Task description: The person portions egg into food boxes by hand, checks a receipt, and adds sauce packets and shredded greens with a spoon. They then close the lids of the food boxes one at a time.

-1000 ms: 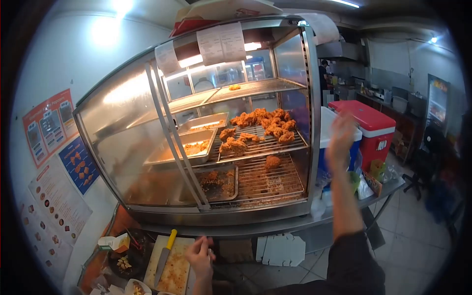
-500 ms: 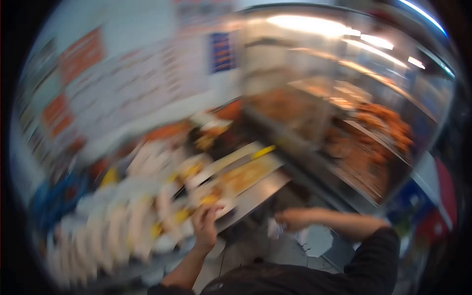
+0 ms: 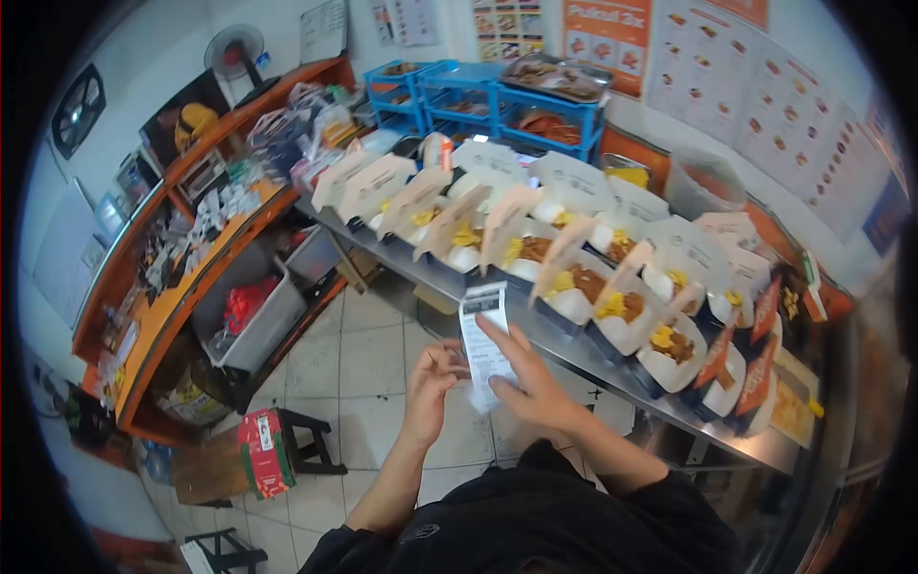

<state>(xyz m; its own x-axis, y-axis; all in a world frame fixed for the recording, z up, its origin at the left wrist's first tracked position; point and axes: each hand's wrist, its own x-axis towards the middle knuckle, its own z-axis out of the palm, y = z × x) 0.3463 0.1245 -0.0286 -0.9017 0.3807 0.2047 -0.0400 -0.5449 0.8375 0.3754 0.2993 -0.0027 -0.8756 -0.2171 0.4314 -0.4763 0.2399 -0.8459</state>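
Observation:
A long printed receipt (image 3: pixel 486 335) stands upright in front of me, above the tiled floor. My right hand (image 3: pixel 537 383) grips it from the right, thumb and index finger lying across its printed face. On the other side, my left hand (image 3: pixel 427 387) has loosely curled fingers, thumb apart, with the fingertips right at the paper's left edge. Just beyond runs a metal counter (image 3: pixel 612 378) bearing rows of open paper meal boxes (image 3: pixel 612 325). Yellow and brown food shows inside many of them.
Blue racks (image 3: pixel 459 91) with trays stand against the wall behind the boxes, and a clear tub (image 3: pixel 705 182) is to their right. At left are an orange desk (image 3: pixel 206 244), a grey bin (image 3: pixel 253 320), and a stool (image 3: pixel 311 440) beside a red box (image 3: pixel 265 452).
The view has swung left from the lit food cabinet to the whole counter. My left hand has left the boxes' side, and both hands have come together around the paper.

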